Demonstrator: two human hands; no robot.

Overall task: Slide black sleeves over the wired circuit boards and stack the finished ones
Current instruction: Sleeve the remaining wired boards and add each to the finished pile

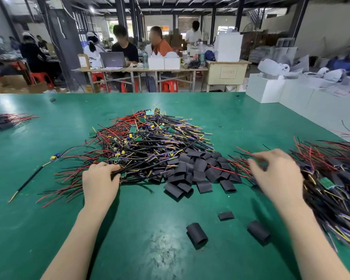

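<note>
A big tangle of wired circuit boards (pixel 148 138) with red, black, yellow and purple wires lies in the middle of the green table (pixel 49 219). A heap of flat black sleeves (pixel 198 170) sits at its near right side. My left hand (pixel 100 178) reaches into the near edge of the tangle, fingers curled round some wires and a small board. My right hand (pixel 277 174) hovers blurred, fingers loosely bent, over the left edge of the sleeved stack (pixel 331 178) at the right. What its fingertips hold cannot be made out.
Three loose black sleeves (pixel 197 235) (pixel 258 231) (pixel 226 215) lie on the near table. A single wired part (pixel 38 170) lies at the left. Another bundle (pixel 2 121) sits at the far left edge. White boxes (pixel 271 87) stand at the far right. People work at tables beyond.
</note>
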